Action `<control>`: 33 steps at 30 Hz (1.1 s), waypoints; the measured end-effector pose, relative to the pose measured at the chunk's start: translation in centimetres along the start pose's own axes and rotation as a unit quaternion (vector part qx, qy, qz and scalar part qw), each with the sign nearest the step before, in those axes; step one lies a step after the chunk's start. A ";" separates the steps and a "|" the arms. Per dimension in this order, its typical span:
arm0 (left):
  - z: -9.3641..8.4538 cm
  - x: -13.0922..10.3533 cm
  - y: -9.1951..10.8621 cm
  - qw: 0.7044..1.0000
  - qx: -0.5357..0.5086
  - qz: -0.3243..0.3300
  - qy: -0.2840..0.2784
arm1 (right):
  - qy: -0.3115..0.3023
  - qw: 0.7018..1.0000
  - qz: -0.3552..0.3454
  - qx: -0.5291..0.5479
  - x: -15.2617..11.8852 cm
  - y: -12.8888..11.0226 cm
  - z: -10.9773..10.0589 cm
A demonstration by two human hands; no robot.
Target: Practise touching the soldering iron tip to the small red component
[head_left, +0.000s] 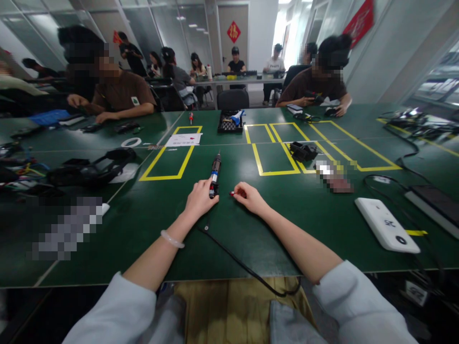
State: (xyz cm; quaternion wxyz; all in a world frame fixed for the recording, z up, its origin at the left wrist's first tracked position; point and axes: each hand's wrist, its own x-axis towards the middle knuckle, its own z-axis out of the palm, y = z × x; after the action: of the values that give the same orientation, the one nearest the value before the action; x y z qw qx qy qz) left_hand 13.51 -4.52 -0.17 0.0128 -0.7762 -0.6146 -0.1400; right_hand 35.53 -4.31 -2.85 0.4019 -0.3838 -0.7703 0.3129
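A: Left hand [201, 197]?
B: Closed round the rear of an electric screwdriver [215, 173], near the middle of the green desk [172, 258]. Bit points away from the wearer. Palm and fingers cover part of the grip; whether the rear end rests on the desk, cannot tell.

A: Right hand [249, 197]?
B: Just beside it, apart from the tool. Thumb and fingers drawn together in a pinch on a small red-tipped piece [232, 194]. Only the end shows; the rest is behind the fingers, so kind unclear.

A: Cable?
B: Black cable [244, 267], running from below the left hand over the near edge towards the lap. Any join with the screwdriver, not made out.

A: Further out?
B: Yellow tape outlines [276, 173]. Printed paper sheet [181, 140] across the left one, print too small to read. Black tray [229, 128] beyond, a blue-and-white tool [238, 117] on it, partly blurred together. Black device [303, 151] to the right, make unclear.

A: Near right?
B: White power bank [387, 225], marking hard to read. Dark box [435, 208] beside it, cut off by the frame.
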 end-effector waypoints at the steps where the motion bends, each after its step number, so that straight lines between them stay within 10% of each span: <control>1: 0.2 -0.1 0.9 1.000 -0.006 0.018 0.000 | 0.006 1.000 -0.004 -0.020 0.0 0.0 -0.1; 14: 0.8 -0.7 4.5 0.993 -0.052 0.104 -0.009 | -0.011 0.993 0.003 -0.117 -0.2 -0.4 -0.1; 33: 0.6 -0.2 5.6 0.998 0.026 0.051 0.001 | 0.039 0.997 0.022 -0.061 -0.1 -0.4 -0.3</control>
State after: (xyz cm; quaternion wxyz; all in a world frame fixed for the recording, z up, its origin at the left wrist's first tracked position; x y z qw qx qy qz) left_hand 18.98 -5.97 0.04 0.0408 -0.8059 -0.5777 -0.1234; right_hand 35.68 -4.55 -2.46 0.4007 -0.4366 -0.7629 0.2584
